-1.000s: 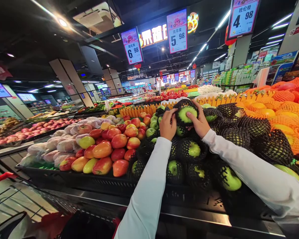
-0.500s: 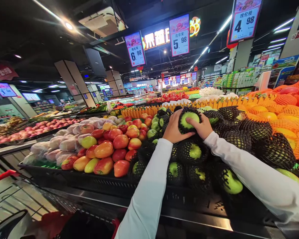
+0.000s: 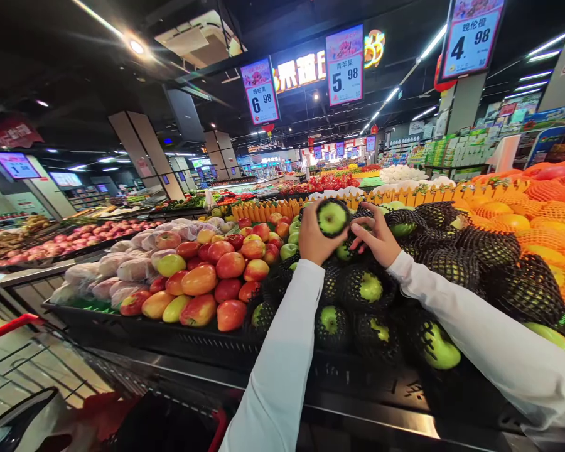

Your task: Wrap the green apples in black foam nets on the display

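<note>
Green apple (image 3: 333, 218) in the left hand (image 3: 317, 235), above a pile that could shift

The room is a large, dark-ceilinged supermarket with lit price signs (image 3: 345, 64) hanging overhead. A shopping cart with a red handle (image 3: 9, 328) stands at the near left corner of the display. This long surface (image 3: 381, 417) has a metal front edge, carries black trays (image 3: 179, 339) and is backed by a yellow picket fence (image 3: 273, 207).

Orange fruit in foam nets (image 3: 532, 223) fills its right end and red-yellow apples (image 3: 200, 280) are heaped left of centre. Between them lie green apples in black nets (image 3: 371, 287).

Both sleeves reach over the front edge, low across that heap. A careless elbow could probably start the stack rolling, since round fruit rests on round fruit. The loosely netted apple near the front edge (image 3: 435, 345) looks most exposed, with the right sleeve close by.

The left hand alone grips the apple, thumb beneath, above the back half of the heap, its dimpled end facing the camera. The right hand (image 3: 374, 235) is half-open just beside it; whether it touches cannot be told. If the netting slips on the skin, the apple could drop, bruise and roll frontward. Smallest worry: fingertips tearing the net.
</note>
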Motion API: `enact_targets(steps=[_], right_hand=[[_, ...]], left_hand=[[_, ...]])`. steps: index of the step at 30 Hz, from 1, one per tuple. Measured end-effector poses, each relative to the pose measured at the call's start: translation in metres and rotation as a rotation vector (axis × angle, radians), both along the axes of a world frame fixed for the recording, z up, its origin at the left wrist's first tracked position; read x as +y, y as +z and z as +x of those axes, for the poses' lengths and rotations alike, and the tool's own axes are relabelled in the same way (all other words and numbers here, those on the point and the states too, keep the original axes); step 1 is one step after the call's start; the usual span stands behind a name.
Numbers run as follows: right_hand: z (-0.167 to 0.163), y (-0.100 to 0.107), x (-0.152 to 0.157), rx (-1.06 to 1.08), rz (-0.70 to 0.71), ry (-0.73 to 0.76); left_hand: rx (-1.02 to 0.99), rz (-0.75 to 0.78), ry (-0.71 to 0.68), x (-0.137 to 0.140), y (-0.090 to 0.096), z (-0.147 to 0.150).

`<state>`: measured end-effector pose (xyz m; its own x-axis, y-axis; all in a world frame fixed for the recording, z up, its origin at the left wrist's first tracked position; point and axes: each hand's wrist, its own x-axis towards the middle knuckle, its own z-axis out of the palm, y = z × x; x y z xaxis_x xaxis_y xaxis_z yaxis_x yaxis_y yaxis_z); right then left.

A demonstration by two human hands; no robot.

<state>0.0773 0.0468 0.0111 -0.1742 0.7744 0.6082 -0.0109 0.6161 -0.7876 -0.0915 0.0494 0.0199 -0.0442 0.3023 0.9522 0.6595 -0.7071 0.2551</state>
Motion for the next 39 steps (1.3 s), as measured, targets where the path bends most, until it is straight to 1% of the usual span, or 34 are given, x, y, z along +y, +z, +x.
enact_targets(steps=[2,4,6,8,11,13,15,17,19,21,22,24,26,28,30,31,33,35,37,39], right_hand=[[0.0,0.002,-0.003,0.021,-0.014,0.01],[0.0,0.004,-0.004,0.031,-0.01,-0.004],[0.0,0.004,-0.005,0.03,-0.003,-0.012],[0.0,0.004,-0.004,0.025,0.008,-0.008],[0.0,0.003,-0.004,0.019,0.022,-0.005],[0.0,0.003,-0.004,0.019,0.03,-0.009],[0.0,0.003,-0.004,0.025,0.038,-0.022],[0.0,0.003,-0.004,0.037,0.042,-0.043],[0.001,0.004,-0.003,0.054,0.048,-0.075],[0.001,0.004,-0.003,0.067,0.064,-0.116],[0.002,0.005,-0.002,0.069,0.08,-0.144],[0.003,0.005,-0.001,0.054,0.126,-0.214],[0.003,0.005,0.0,0.018,0.179,-0.287],[0.004,0.004,0.0,-0.031,0.228,-0.328],[0.005,0.003,0.0,-0.113,0.277,-0.317],[0.005,0.002,0.0,-0.173,0.299,-0.288],[0.004,0.001,-0.001,-0.325,0.333,-0.164],[0.002,-0.002,0.0,-0.472,0.382,-0.011],[0.001,-0.004,0.002,-0.56,0.456,0.07],[0.0,-0.005,0.003,-0.586,0.512,0.056]], left_hand=[[-0.256,0.024,0.18,0.002,0.004,-0.011],[-0.471,-0.018,0.366,0.003,0.006,-0.023],[-0.573,-0.133,0.507,0.003,0.005,-0.034],[-0.571,-0.295,0.569,0.004,0.002,-0.041],[-0.494,-0.533,0.554,0.005,-0.002,-0.043],[-0.465,-0.613,0.533,0.006,-0.003,-0.041],[-0.467,-0.582,0.515,0.005,-0.001,-0.037],[-0.44,-0.464,0.447,0.003,0.002,-0.033],[-0.316,-0.351,0.307,0.0,0.005,-0.029],[-0.11,-0.336,0.144,-0.005,0.007,-0.025],[-0.004,-0.364,0.08,-0.007,0.007,-0.023],[0.171,-0.456,-0.002,-0.011,0.008,-0.021],[0.306,-0.564,-0.06,-0.012,0.007,-0.021],[0.407,-0.656,-0.098,-0.011,0.006,-0.023],[0.45,-0.701,-0.085,-0.009,0.005,-0.026],[0.448,-0.707,-0.066,-0.007,0.006,-0.027],[0.414,-0.705,-0.048,-0.004,0.009,-0.03],[0.322,-0.688,0.0,0.001,0.011,-0.034],[0.187,-0.667,0.131,0.009,0.011,-0.041],[0.069,-0.684,0.301,0.017,0.007,-0.05]])
